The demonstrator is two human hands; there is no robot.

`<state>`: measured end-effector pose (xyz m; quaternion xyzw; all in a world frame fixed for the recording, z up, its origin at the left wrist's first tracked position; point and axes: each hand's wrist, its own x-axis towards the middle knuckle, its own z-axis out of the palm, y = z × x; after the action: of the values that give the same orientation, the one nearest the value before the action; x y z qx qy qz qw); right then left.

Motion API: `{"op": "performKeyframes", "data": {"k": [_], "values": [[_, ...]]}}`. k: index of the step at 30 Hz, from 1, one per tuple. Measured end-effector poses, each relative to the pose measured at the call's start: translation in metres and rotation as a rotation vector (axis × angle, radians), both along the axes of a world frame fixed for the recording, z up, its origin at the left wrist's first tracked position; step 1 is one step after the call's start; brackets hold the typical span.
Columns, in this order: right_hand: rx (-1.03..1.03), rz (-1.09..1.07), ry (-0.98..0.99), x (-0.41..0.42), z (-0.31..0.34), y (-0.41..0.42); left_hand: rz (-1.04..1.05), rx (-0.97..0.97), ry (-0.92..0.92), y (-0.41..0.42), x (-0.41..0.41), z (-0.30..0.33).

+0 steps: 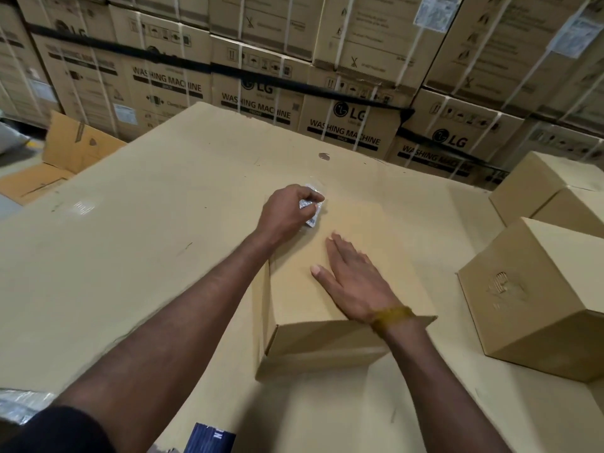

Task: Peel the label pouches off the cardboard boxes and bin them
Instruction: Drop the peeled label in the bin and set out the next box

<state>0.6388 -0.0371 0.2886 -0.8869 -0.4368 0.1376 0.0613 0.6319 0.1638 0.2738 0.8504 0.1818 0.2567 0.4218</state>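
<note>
A plain cardboard box (pixel 356 230) lies in front of me on a big cardboard-covered work surface (pixel 130 256). My left hand (pixel 287 210) grips a crumpled clear label pouch (pixel 312 209) at the box's far left top edge; the pouch is partly hidden under my fingers. My right hand (pixel 353 277) lies flat on the box's top with straight fingers, pressing it down. No bin is in view.
Three more plain boxes (pixel 536 299) stand at the right. Stacked washing-machine cartons (pixel 261 93) wall off the far side. An open empty carton (pixel 65 155) sits at the far left. Plastic film (pixel 23 403) lies at the lower left edge.
</note>
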Motion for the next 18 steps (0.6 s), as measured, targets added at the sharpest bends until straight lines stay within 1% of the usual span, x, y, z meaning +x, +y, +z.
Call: {"op": "performKeyframes", "data": {"k": [4, 10, 12, 15, 18], "values": [[0.021, -0.032, -0.018, 0.005, -0.004, 0.018, 0.008, -0.034, -0.027, 0.002, -0.001, -0.002], [-0.021, 0.072, -0.006, -0.054, 0.004, -0.04, 0.03, 0.001, -0.009, 0.002, 0.0, -0.003], [-0.043, 0.06, 0.006, -0.042, 0.006, -0.035, 0.026, 0.027, 0.009, 0.0, 0.001, 0.0], [-0.008, 0.009, 0.053, -0.007, 0.004, 0.001, 0.019, 0.052, 0.017, -0.003, 0.002, 0.003], [0.019, -0.038, 0.037, 0.014, -0.001, 0.03, 0.039, 0.043, 0.012, -0.003, 0.0, 0.004]]}}
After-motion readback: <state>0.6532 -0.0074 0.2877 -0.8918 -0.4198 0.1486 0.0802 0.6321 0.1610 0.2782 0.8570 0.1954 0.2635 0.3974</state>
